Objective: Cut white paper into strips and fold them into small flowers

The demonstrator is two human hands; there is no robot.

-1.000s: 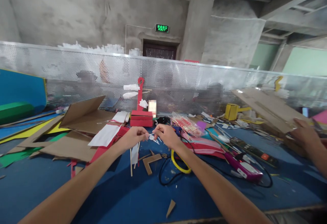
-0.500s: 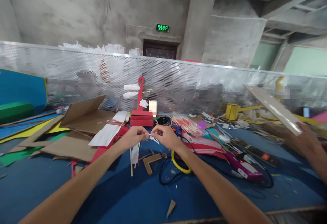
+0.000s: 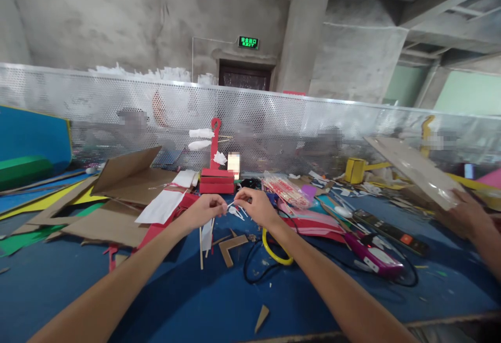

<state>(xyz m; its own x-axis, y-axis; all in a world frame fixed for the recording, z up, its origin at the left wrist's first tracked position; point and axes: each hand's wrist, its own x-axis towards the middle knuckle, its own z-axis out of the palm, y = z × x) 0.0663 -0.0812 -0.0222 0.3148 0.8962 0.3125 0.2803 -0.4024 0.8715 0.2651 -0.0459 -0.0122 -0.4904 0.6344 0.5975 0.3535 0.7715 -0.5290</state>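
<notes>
Over the middle of the blue table, my left hand (image 3: pixel 205 211) pinches one end of a thin white strip (image 3: pixel 230 204). My right hand (image 3: pixel 256 208) pinches the other end, a short gap away. What the strip is made of is too small to tell. Small white pieces (image 3: pixel 237 212) lie just below and behind it. Behind my hands stands a red box (image 3: pixel 217 182) with an upright red post (image 3: pixel 215 147) carrying white pieces on thin sticks. Nearer me are thin wooden sticks (image 3: pixel 201 249) and an L-shaped piece of cardboard (image 3: pixel 230 249).
Cardboard sheets (image 3: pixel 113 223) and white paper (image 3: pixel 161 207) pile up at left. To the right lie a plastic bag of sticks (image 3: pixel 287 190), a yellow ring (image 3: pixel 274 257), a black cable and a purple tool (image 3: pixel 373 257). Another person's hand (image 3: pixel 469 215) holds a board (image 3: pixel 415 170) at far right.
My hands have drawn slightly apart, and more of the white strip shows between them. At far right, the other person's board has tilted to show more of its face.
</notes>
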